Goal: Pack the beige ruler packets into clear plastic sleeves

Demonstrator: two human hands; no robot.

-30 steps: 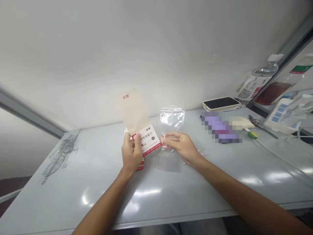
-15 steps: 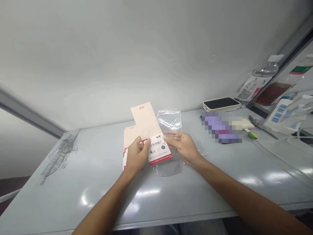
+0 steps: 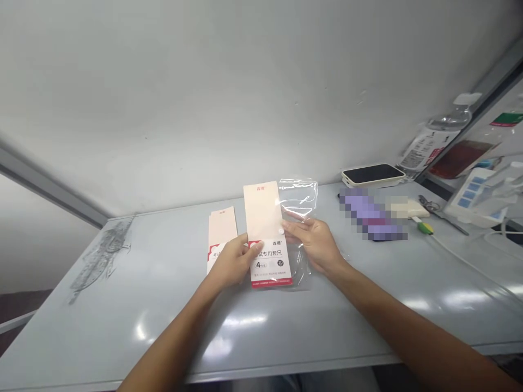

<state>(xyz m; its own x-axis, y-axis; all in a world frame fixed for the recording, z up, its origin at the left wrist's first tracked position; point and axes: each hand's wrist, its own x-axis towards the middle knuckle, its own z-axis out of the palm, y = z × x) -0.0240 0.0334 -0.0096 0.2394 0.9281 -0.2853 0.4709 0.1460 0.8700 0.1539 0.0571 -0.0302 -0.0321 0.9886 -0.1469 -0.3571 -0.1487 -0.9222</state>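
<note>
My left hand (image 3: 233,262) pinches the left edge of a long pale-pink card (image 3: 266,234) with a white and red printed lower end. The card lies over a clear plastic bag (image 3: 301,200), which my right hand (image 3: 314,244) holds by its left side, fingers closed on the film. Both hands hover just above the grey table (image 3: 286,326). A small stack of like cards (image 3: 220,235) rests on the table just left of my left hand.
A phone (image 3: 372,174) in a pale case lies at the back right, with a blurred purple item (image 3: 372,215), a white block (image 3: 406,207), scissors (image 3: 443,213), a cable and a plastic bottle (image 3: 437,136) beyond. A crumpled clear wrapper (image 3: 100,256) lies far left.
My left hand has carried the card rightward, away from the stack, and laid it over the bag. My right hand shifted the bag slightly right and turned it more upright.
</note>
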